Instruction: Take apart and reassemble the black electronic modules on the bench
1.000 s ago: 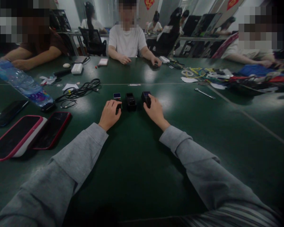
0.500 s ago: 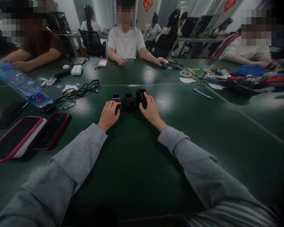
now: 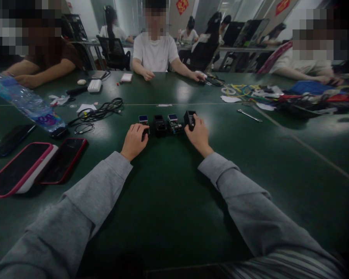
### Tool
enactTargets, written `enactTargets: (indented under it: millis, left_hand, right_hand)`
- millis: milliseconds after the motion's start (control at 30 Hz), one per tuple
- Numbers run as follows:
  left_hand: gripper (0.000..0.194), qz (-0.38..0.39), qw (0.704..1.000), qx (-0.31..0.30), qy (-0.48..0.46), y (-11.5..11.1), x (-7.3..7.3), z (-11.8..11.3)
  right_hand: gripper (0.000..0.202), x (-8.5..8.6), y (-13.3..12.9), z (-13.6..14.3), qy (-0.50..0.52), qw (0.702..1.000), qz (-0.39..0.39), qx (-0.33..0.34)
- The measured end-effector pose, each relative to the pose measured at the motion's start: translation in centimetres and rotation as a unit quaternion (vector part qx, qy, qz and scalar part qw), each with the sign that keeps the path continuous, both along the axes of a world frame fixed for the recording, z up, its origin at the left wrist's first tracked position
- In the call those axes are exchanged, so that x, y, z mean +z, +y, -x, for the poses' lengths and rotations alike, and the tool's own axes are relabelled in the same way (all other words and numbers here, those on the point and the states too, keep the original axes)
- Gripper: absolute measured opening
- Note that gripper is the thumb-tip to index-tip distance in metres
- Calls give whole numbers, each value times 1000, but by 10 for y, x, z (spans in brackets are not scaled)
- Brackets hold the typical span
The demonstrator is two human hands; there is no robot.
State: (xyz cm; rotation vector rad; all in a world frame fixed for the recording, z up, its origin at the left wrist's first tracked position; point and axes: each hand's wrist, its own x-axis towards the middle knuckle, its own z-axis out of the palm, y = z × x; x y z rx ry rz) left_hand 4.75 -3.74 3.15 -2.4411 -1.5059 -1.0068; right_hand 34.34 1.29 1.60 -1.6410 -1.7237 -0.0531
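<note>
On green tabletop [image 3: 163, 193], I log right hand [image 3: 199, 133] fingers gripping black casing [image 3: 189, 116] beside circuit board [image 3: 173, 126]; left hand [image 3: 134, 140] curls over screened module [image 3: 143, 118], grip I cannot tell.

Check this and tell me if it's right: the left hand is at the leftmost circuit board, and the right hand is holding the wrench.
Wrong on the wrench: the head view shows the right hand holding a black casing; the wrench lies on the green table, farther right. The left hand is indeed at the leftmost circuit board.
</note>
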Motion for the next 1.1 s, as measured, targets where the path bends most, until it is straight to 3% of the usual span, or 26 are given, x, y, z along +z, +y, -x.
enactTargets:
  millis: [100, 267, 433, 600, 1100]
  left_hand:
    - [29, -3, 1000, 6, 7, 0, -1, 0]
    - [28, -8, 1000, 12, 14, 1, -2, 0]
    - [28, -11, 1000, 11, 15, 1, -1, 0]
    - [27, -18, 1000, 10, 18, 1, -2, -1]
    - [24, -21, 1000, 7, 9, 1, -2, -1]
  right_hand:
    - [60, -2, 2, 0, -30, 999, 17, 6]
    - [55, 6, -2, 4, -42, 996, -77, 9]
    - [46, 21, -25, 34, -114, 975, -98, 164]
    - [47, 22, -40, 63, -193, 935, -49, 294]
    - [53, 20, -41, 63, -180, 932, -15, 315]
